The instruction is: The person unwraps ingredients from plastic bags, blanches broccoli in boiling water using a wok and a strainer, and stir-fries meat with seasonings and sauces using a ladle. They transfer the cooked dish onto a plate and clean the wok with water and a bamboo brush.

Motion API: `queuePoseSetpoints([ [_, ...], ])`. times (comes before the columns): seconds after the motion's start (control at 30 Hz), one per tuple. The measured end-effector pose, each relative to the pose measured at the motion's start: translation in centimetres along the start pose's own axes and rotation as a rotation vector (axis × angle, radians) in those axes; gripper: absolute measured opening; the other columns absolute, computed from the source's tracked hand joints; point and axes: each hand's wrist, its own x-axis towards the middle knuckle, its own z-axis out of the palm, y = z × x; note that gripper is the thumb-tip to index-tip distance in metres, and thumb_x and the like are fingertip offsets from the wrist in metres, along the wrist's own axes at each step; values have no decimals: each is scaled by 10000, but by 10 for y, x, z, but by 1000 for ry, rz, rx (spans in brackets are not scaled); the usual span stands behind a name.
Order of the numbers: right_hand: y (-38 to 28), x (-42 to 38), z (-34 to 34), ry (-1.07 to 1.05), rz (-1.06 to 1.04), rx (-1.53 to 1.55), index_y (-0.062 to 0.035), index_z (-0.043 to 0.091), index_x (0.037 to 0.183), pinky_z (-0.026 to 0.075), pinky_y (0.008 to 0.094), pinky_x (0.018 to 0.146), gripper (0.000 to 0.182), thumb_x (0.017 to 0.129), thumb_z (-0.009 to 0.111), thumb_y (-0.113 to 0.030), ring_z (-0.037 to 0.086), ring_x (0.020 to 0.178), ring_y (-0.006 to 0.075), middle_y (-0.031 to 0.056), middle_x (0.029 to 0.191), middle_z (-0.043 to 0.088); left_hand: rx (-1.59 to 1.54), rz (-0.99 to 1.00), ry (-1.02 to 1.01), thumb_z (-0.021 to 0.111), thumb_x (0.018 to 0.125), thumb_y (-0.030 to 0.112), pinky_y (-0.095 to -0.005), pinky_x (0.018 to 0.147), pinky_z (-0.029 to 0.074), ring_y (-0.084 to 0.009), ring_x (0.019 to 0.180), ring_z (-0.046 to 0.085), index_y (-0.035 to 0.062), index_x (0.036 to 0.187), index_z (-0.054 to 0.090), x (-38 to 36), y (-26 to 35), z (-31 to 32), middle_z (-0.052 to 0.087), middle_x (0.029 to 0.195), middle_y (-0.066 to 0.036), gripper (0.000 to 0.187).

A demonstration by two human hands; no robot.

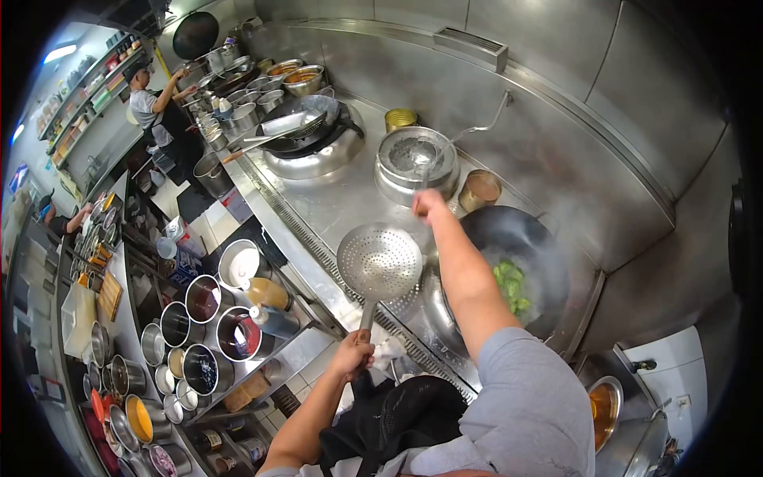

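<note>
My left hand (351, 356) is closed round the handle of a large perforated skimmer (380, 258), its round bowl held flat over the stove's front edge. My right hand (430, 204) reaches forward, fingers closed on a handle beside the round metal pot (413, 155) of cloudy liquid; the tool's far end seems to be in that pot. Under my right forearm, a dark wok (548, 254) holds green vegetables (511, 285) in steam.
A covered wok (314, 155) stands on the back-left burner. A brown can (480, 189) and a yellow tin (400, 119) sit by the pot. Sauce pots (242, 332) fill the left shelf. A co-worker (163, 111) stands far left, another person (63, 219) beyond.
</note>
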Motion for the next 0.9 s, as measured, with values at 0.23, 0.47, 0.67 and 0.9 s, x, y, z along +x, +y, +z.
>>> queuePoseSetpoints([
  [0.23,-8,-133,32,-470,67,1122,-16,457,844,438,238,509,159,902,586,-88,494,539,105,2,630,471,-115,46,-127,610,768,-56,-299,439,415,-144,515,509,1,1159,466,40,46,-28,527,738,-64,421],
  [0.47,5,-280,56,-383,33,886,-97,447,984,443,236,504,92,964,536,-85,486,601,84,81,876,501,-183,105,-215,577,771,-59,-325,394,400,-163,450,480,41,823,463,121,112,-34,480,595,-57,160],
  [0.67,35,-344,103,-287,253,922,-122,386,1097,441,238,489,225,941,514,-22,489,605,78,72,845,477,-66,-28,-139,568,772,-101,-273,394,404,-134,490,496,34,803,485,148,147,-34,501,633,-47,161],
  [0.9,110,-299,120,123,-84,-366,-222,-37,1569,449,311,453,902,892,504,26,511,513,153,55,696,529,269,55,-42,582,781,-30,-349,492,496,-242,667,614,-6,978,479,129,130,-51,592,773,-125,223],
])
